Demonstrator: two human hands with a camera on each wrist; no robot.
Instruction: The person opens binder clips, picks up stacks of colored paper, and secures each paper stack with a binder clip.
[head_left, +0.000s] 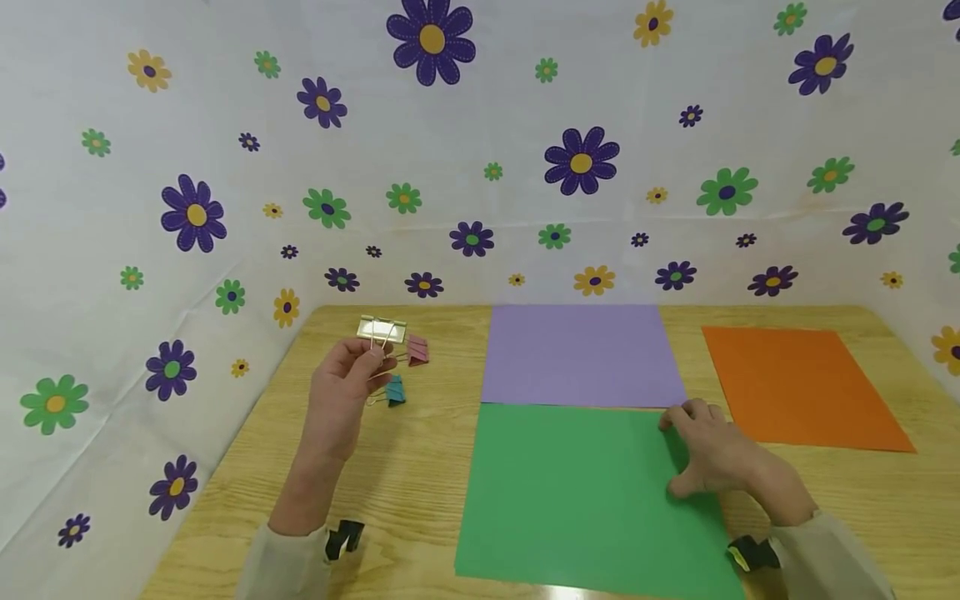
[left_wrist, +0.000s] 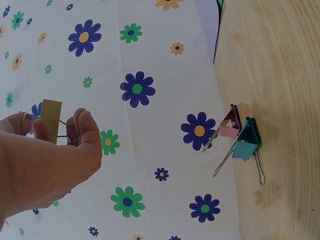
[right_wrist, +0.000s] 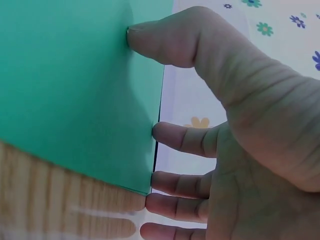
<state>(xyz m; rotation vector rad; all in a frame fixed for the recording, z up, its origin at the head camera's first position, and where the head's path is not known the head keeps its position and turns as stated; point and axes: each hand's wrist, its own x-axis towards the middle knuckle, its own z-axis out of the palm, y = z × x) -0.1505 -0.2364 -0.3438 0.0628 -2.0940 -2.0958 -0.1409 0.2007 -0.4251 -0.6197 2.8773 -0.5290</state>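
My left hand (head_left: 348, 379) holds a large gold binder clip (head_left: 381, 330) by its wire handles, raised over the left part of the table. Its gold spine (left_wrist: 50, 120) shows in the left wrist view. Beyond the fingers a pink binder clip (head_left: 417, 350) and a teal binder clip (head_left: 395, 392) stand on the table. My right hand (head_left: 712, 454) is spread over the right side of a green sheet (head_left: 570, 492). In the right wrist view the thumb (right_wrist: 150, 37) touches the sheet's face, and the fingertips (right_wrist: 162, 131) reach its edge.
A purple sheet (head_left: 581, 354) lies behind the green one, its near edge against it. An orange sheet (head_left: 810, 387) lies at the right of the wooden table (head_left: 405, 500). A flower-printed cloth (head_left: 510, 108) rises behind and at the left. Black bands show at both cuffs.
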